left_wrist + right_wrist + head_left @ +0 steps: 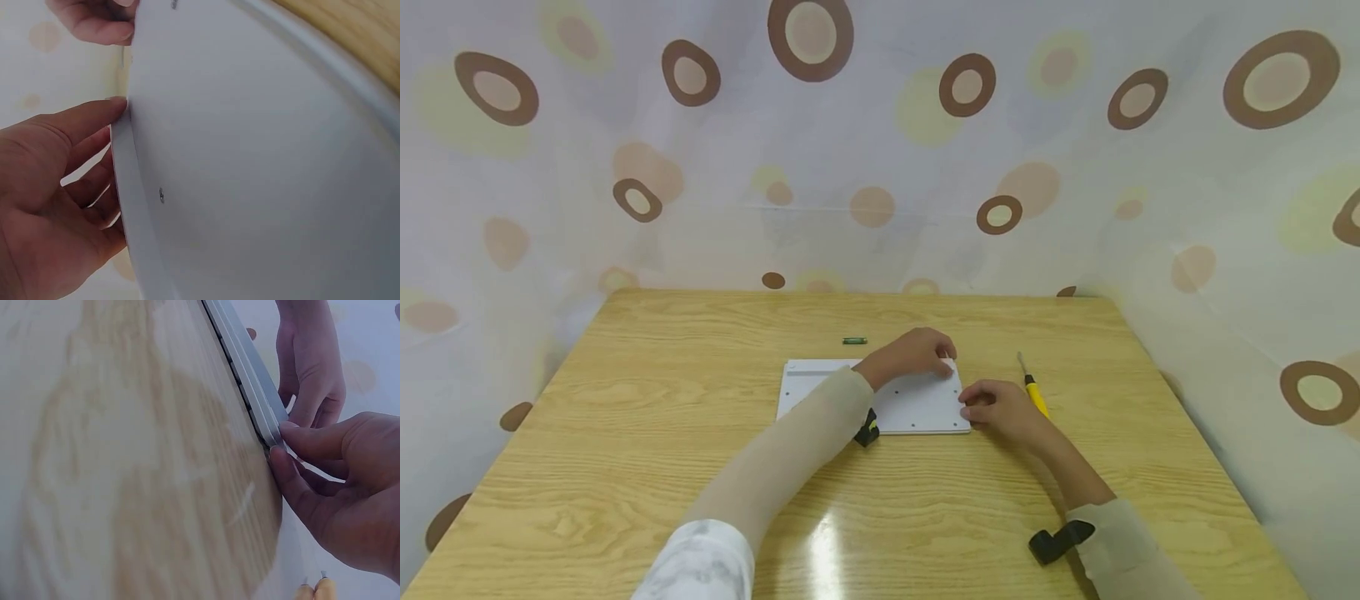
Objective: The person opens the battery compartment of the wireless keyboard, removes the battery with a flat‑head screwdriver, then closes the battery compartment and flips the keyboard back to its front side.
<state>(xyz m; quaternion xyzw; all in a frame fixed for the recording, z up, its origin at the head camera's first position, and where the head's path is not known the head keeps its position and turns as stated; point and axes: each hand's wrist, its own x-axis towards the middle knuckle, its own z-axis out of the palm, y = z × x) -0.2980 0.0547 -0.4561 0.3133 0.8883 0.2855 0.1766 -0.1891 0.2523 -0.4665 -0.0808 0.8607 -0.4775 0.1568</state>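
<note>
A white keyboard (925, 408) lies face down on the table, small screws dotting its back. At its far right corner my left hand (917, 350) grips the edge, thumb (94, 119) on the back panel's rim and the other fingers behind it. My right hand (1003, 408) pinches the right edge close to the near corner, between thumb and forefinger; the right wrist view shows this hand (356, 481) at the keyboard's edge (250, 381). Part of the keyboard is hidden under my left forearm.
Beyond the keyboard lies a small green battery (854, 340). A screwdriver (1036, 396) with a yellow handle lies right of the keyboard, partly behind my right hand. The wooden table (625, 433) meets a patterned curtain (880, 167) at its back.
</note>
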